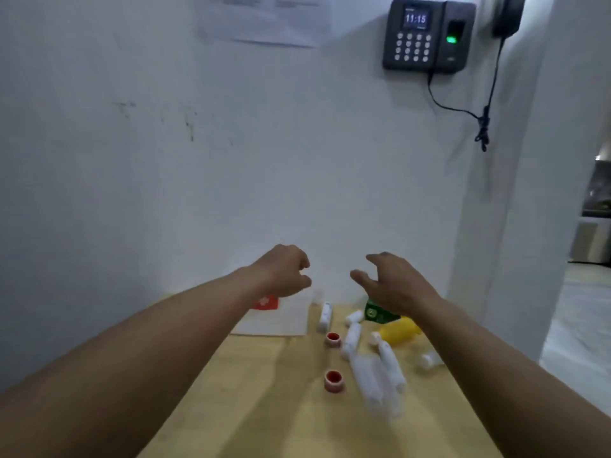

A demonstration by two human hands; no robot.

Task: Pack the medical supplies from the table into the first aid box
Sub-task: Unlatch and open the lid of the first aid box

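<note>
Pale wood worktop (264, 408) is butted against the wall, bare on its near left. The white box (281, 317) lies at the far edge, under the left hand (284, 271), whose fingers are curled, empty. The right hand (393, 285) is held spread, empty, above the green pack (375, 312); tubes (352, 338), caps (333, 380) and a yellow bottle (398, 332) are scattered nearer.

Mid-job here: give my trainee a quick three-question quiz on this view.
1. True or false: the left hand holds a supply.
2. How many red caps lie on the table?
3. The first aid box is: A) far-left of the supplies, B) near edge, C) right of the yellow bottle.

Key: 1 false, both it and the right hand are empty. 2 two. 3 A.
</note>
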